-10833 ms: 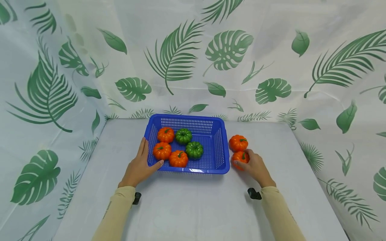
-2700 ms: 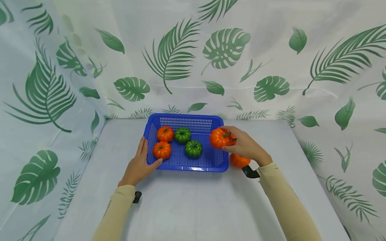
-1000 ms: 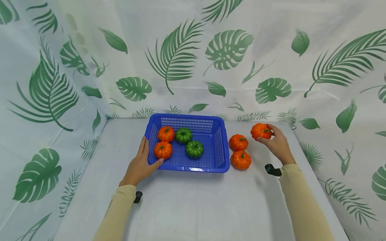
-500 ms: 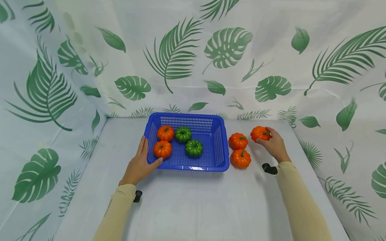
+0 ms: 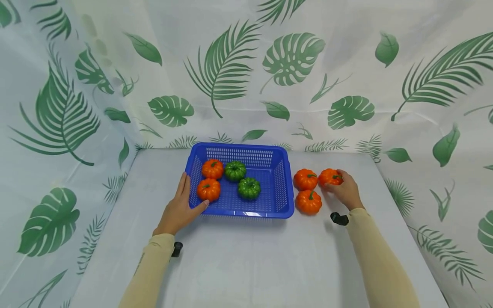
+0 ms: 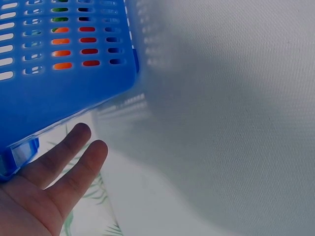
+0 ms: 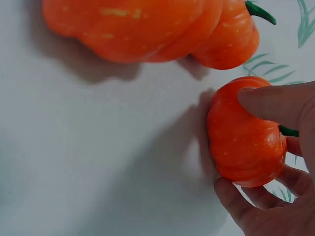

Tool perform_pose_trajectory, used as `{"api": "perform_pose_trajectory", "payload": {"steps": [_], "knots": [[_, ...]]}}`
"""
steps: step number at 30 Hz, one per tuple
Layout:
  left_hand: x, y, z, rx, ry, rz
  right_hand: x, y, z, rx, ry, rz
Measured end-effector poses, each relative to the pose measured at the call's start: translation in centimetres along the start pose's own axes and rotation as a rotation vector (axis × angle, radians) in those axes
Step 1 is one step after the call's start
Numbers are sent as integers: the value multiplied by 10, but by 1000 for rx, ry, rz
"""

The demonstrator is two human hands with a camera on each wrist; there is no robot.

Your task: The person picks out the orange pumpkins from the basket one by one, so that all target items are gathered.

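In the head view, my right hand [image 5: 348,192] holds an orange mini pumpkin [image 5: 330,176] by its right side. The right wrist view shows the thumb on one side of this pumpkin [image 7: 243,135] and fingers on the other. Two more orange pumpkins, one behind [image 5: 305,179] and one in front [image 5: 308,202], sit beside the blue basket [image 5: 246,214]. My left hand [image 5: 177,214] rests at the basket's front left corner, its thumb over the rim. Straight, spread fingers [image 6: 81,172] show in the left wrist view; its thumb is hidden there.
Inside the basket, at its left, are two orange pumpkins [image 5: 209,189] and two green ones [image 5: 248,188]. A white table [image 5: 246,261] lies beneath everything. Leaf-printed sheeting [image 5: 239,77] hangs behind and along both sides.
Since the earliest frame, one orange pumpkin has left the basket's front and now stands right of it. Lately my right hand has lowered that pumpkin beside the other two. The left hand stays put.
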State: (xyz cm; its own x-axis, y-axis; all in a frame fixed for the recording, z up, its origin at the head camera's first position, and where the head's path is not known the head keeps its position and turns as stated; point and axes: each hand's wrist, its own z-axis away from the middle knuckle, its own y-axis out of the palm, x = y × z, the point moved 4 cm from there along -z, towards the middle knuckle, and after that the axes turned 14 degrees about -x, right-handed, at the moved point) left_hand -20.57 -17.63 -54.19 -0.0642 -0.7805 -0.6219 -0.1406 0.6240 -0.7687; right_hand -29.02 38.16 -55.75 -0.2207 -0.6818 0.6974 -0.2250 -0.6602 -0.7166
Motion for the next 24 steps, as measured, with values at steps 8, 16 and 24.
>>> {"api": "perform_pose_trajectory", "payload": {"steps": [8, 16, 24], "knots": [[-3, -1, 0, 1, 2, 1, 4, -1, 2, 28, -29, 18], [-2, -1, -2, -5, 1, 0, 2, -2, 4, 61, -5, 56], [0, 0, -1, -2, -1, 5, -4, -2, 6, 82, 38, 30]]}}
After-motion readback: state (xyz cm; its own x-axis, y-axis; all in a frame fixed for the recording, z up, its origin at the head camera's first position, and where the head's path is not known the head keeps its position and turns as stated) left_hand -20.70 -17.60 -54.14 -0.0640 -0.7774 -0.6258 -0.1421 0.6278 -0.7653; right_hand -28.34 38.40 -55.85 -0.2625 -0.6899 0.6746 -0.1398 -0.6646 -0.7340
